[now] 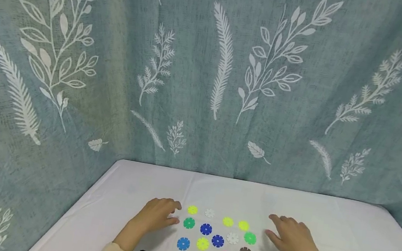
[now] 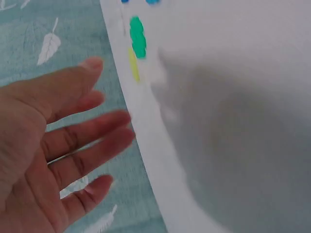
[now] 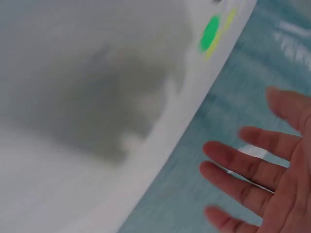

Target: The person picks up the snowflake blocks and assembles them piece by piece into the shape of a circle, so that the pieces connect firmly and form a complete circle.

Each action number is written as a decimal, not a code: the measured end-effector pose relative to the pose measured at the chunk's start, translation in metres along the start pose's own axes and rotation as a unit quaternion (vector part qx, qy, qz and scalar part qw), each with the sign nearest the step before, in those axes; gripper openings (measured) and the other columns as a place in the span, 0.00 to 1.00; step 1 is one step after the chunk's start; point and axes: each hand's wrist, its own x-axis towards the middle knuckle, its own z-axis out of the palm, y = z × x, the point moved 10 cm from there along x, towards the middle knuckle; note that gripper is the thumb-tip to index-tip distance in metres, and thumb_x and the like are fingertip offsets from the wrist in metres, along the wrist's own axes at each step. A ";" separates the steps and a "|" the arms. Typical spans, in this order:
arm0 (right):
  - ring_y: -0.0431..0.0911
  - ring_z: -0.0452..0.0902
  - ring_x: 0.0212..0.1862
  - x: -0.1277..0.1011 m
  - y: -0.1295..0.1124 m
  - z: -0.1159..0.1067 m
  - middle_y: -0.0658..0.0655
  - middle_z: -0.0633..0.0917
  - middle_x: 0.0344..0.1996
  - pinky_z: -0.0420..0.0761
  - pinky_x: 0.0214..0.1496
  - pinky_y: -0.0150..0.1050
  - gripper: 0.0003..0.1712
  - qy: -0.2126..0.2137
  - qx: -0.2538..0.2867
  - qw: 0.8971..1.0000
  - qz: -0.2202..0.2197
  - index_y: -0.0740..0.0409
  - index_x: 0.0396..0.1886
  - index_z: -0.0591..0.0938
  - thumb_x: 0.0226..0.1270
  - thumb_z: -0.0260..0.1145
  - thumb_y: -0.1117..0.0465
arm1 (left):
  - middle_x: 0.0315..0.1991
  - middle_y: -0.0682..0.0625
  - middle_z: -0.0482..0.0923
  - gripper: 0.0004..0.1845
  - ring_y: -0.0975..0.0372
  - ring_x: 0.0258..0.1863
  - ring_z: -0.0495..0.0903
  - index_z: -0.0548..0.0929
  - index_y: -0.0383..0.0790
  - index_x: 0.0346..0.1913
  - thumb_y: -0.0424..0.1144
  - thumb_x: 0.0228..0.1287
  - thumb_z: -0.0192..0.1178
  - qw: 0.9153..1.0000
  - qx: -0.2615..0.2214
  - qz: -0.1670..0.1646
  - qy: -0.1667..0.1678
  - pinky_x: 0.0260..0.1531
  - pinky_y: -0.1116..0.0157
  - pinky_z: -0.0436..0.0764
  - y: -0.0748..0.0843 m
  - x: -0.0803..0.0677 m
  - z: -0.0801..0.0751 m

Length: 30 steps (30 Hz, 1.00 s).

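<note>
Plastic snowflake discs lie flat in a loose cluster on the white counter, between my two hands

I see my left hand just left of the dark green disc, its fingers spread and holding nothing; my right hand rests a little farther off, right of the bright green disc, its fingers likewise apart and empty; no container shows
</note>
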 end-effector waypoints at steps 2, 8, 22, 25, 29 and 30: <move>0.48 0.80 0.30 0.014 -0.020 0.002 0.54 0.84 0.28 0.77 0.30 0.45 0.14 -0.007 0.004 1.000 -0.010 0.58 0.36 0.81 0.55 0.67 0.53 | 0.27 0.50 0.80 0.12 0.62 0.26 0.76 0.82 0.36 0.36 0.39 0.49 0.68 0.999 -0.045 -0.002 -0.014 0.27 0.65 0.72 0.003 0.007 0.004; 0.43 0.72 0.26 0.052 -0.072 0.031 0.51 0.80 0.24 0.73 0.30 0.43 0.09 -0.094 0.102 0.990 0.006 0.56 0.27 0.79 0.53 0.69 0.56 | 0.22 0.53 0.74 0.10 0.65 0.23 0.67 0.81 0.35 0.30 0.37 0.47 0.69 0.988 -0.139 -0.044 -0.047 0.24 0.68 0.67 0.001 0.029 0.024; 0.44 0.69 0.28 0.073 -0.119 0.084 0.51 0.76 0.25 0.74 0.37 0.45 0.17 -0.175 0.177 0.968 0.029 0.58 0.30 0.76 0.48 0.73 0.54 | 0.23 0.54 0.69 0.13 0.66 0.24 0.64 0.75 0.39 0.30 0.36 0.46 0.70 0.985 -0.151 -0.054 -0.063 0.27 0.69 0.67 -0.005 0.030 0.046; 0.44 0.68 0.27 0.073 -0.121 0.083 0.51 0.75 0.23 0.73 0.34 0.42 0.16 -0.174 0.189 0.966 0.024 0.58 0.29 0.75 0.48 0.73 0.56 | 0.22 0.54 0.72 0.09 0.67 0.22 0.66 0.77 0.39 0.30 0.32 0.49 0.67 0.983 -0.176 -0.037 -0.037 0.26 0.71 0.67 -0.002 0.030 0.037; 0.42 0.68 0.25 0.073 -0.121 0.078 0.51 0.75 0.21 0.71 0.29 0.37 0.11 -0.156 0.260 0.953 0.005 0.59 0.26 0.74 0.52 0.70 0.62 | 0.23 0.52 0.78 0.03 0.69 0.23 0.70 0.82 0.36 0.31 0.30 0.53 0.64 0.977 -0.209 -0.024 0.018 0.26 0.72 0.71 -0.001 0.028 0.020; 0.42 0.70 0.25 0.073 -0.119 0.077 0.51 0.76 0.20 0.72 0.28 0.35 0.09 -0.153 0.290 0.945 0.005 0.61 0.26 0.75 0.53 0.68 0.64 | 0.24 0.52 0.79 0.02 0.69 0.23 0.71 0.83 0.36 0.32 0.30 0.54 0.63 0.975 -0.218 -0.026 0.030 0.26 0.72 0.71 -0.001 0.027 0.016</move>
